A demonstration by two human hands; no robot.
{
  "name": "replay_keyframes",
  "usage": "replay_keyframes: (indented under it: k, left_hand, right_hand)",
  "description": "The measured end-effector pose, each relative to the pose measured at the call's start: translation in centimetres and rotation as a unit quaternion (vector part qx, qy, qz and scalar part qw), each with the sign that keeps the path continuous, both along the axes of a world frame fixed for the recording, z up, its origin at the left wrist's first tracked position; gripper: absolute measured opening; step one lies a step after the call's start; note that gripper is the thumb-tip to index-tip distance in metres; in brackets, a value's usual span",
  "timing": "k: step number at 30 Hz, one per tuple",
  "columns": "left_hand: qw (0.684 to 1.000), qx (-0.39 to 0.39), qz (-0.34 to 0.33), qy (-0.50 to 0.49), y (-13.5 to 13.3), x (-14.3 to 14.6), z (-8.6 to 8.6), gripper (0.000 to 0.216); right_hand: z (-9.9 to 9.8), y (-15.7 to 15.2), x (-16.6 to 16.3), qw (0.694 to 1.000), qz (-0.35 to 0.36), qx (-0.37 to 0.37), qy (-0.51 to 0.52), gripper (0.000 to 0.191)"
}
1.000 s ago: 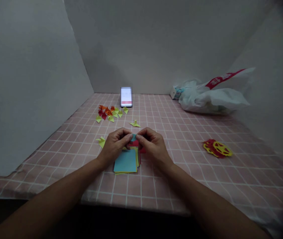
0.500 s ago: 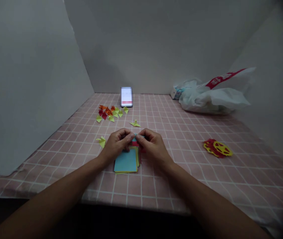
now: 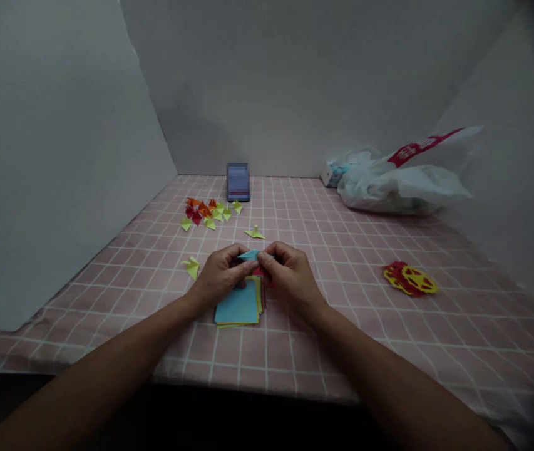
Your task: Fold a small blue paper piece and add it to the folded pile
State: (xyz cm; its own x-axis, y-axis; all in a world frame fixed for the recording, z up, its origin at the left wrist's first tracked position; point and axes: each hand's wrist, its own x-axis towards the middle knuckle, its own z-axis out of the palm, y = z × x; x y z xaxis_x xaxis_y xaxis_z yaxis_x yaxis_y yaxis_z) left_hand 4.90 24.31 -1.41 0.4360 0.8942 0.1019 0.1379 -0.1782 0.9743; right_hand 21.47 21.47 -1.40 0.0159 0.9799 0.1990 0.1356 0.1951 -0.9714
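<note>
1. So the piece being worked on is a small folded blue paper (image 3: 249, 255), right around the middle of the frame, just above the blue sheet stack. It looks crisp and thin, with a pointy end aimed left.
2. Left hand (image 3: 223, 268): grip's pinched on that blue paper, thumb on the near side.
3. Right hand (image 3: 292, 268): grip's also pinched on it, thumb and finger at its right end.
4. Below them, lower centre, is a stack of square paper (image 3: 237, 305): smooth matte blue on top, yellow and dark red edges peeking out. Some red paper (image 3: 270, 284) shows just behind it.
5. Sharp-creased yellow birds: one (image 3: 192, 268) left of the left hand, another (image 3: 255, 233) above both hands, wings spread. A pile of folded pieces (image 3: 205, 212) in orange, red and yellow sits left of centre.
6. Right side: flat, lacy red and yellow cut-outs (image 3: 410, 280), the yellow one round with a star.
7. Upper right: crinkly white plastic bag (image 3: 398, 188); its red band has white characters, too blurry to read. The screen (image 3: 238, 181) near upper centre is pixelated, so no reading that either.
8. Surface (image 3: 337, 250) is covered in pink cloth with a white grid.
</note>
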Motion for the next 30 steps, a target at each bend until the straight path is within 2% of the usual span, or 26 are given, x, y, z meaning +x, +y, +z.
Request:
replay_keyframes:
  k: [8,10,14,24,27,30]
  left_hand:
    - [1.0,-0.018,-0.005,-0.004,0.0,-0.1,-0.4,0.024]
    - [1.0,-0.004,0.003,-0.028,0.2,0.0,-0.5,0.02]
    - [0.996,0.02,0.017,-0.082,0.4,0.1,-0.9,0.032]
    - [0.997,0.049,0.036,-0.046,0.3,0.0,-1.2,0.017]
    - [0.997,0.041,0.046,-0.036,0.4,-0.2,-1.2,0.018]
    - [0.997,0.047,0.044,-0.034,0.6,-0.2,-1.2,0.018]
  right_hand:
    - [-0.1,0.0,0.1,1.0,0.014,-0.009,0.007,0.024]
    - [-0.1,0.1,0.1,1.0,0.01,-0.011,0.012,0.025]
    - [-0.1,0.0,-0.1,1.0,0.005,-0.01,0.015,0.027]
    - [-0.1,0.0,-0.1,0.999,0.026,-0.022,0.013,0.029]
    - [-0.1,-0.1,-0.4,0.996,0.041,-0.057,0.049,0.029]
    - [0.0,-0.2,-0.4,0.997,0.031,-0.05,0.05,0.028]
